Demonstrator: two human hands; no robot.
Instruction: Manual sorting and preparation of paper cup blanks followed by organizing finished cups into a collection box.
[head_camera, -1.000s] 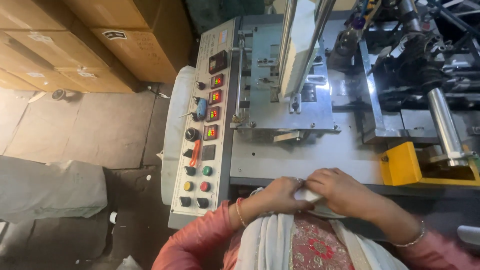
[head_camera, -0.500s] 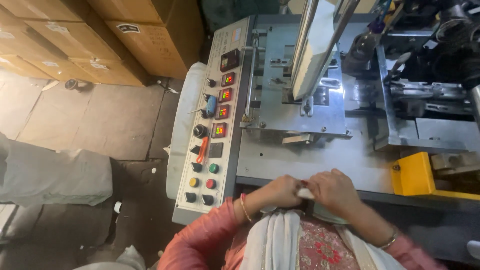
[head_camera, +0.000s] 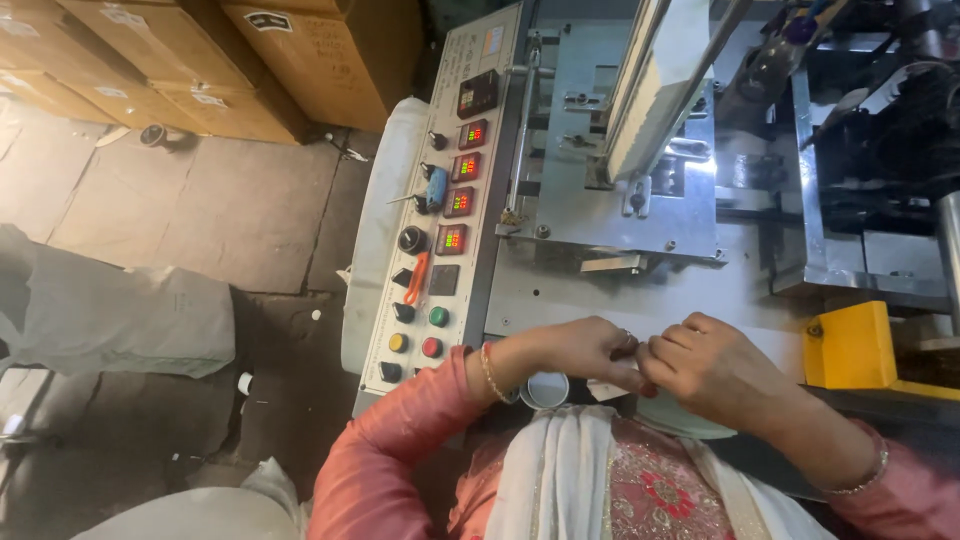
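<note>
Cardboard boxes (head_camera: 150, 60): sitting stacked at the far left on the floor, now filling more of the top-left corner than a second ago, because the head is tipping leftward and closer.
Grey sack (head_camera: 110, 315): lying on the floor at the left edge, sliding further into view over the last second.
Control panel (head_camera: 440, 215): running down the machine's left edge, its lit displays, round knobs and coloured buttons looming larger now; no hand is touching it.
Left hand (head_camera: 575, 352): hovering at the machine's near edge just as it was half a second ago, fingers curling inward, bangle showing at the wrist. The grip is pinched nearly closed; what it pinches is too hidden to tell for certain.
Round white cup rim (head_camera: 545, 390): peeking out just under the left wrist at the near edge, coming into sight only now.
Small white piece (head_camera: 610, 388): showing between and just below the two hands, at the near edge, touching or almost touching both.
Right hand (head_camera: 715, 368): meeting the left fingertip to fingertip, fingers bent tight, staying put while the view shifts.
Steel plate (head_camera: 630, 215): standing beyond the hands, well apart from them.
Yellow guard (head_camera: 850, 345): sitting at the right, near the right forearm.
Reading: the hands are barely moving; the fiddling looks ongoing.
</note>
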